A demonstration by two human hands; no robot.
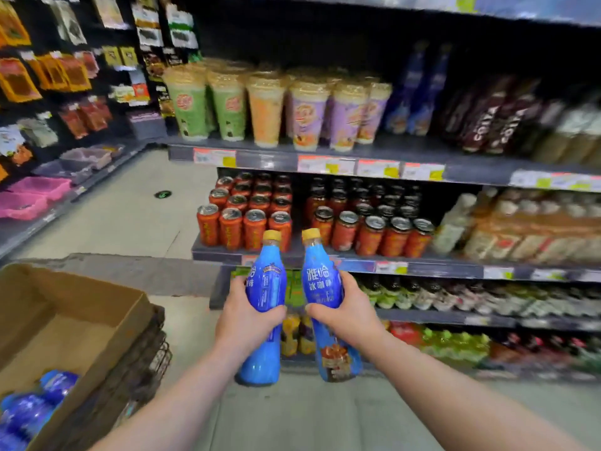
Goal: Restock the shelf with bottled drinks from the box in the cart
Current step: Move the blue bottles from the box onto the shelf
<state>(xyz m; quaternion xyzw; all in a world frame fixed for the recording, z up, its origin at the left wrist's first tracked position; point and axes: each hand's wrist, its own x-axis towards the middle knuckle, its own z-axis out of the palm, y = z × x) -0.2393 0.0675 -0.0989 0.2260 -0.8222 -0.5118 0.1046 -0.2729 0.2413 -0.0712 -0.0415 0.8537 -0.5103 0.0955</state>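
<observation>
I hold two blue bottled drinks with yellow caps upright in front of the shelf. My left hand [244,320] is wrapped around the middle of the left bottle [265,288]. My right hand [346,312] grips the right bottle [320,284], which carries white lettering. At the lower left, a cardboard box [74,323] sits in the dark wire cart [143,362]; several more blue bottles [29,408] lie in its near corner. Matching blue bottles [419,96] stand on the upper shelf at the right of the cups.
The shelf unit [325,157] holds tall drink cups on top, red cans [247,222] and dark-lidded cans below, green and mixed bottles lower down. Hanging snack packs and pink trays fill the rack at left. Pale floor runs between cart and shelves.
</observation>
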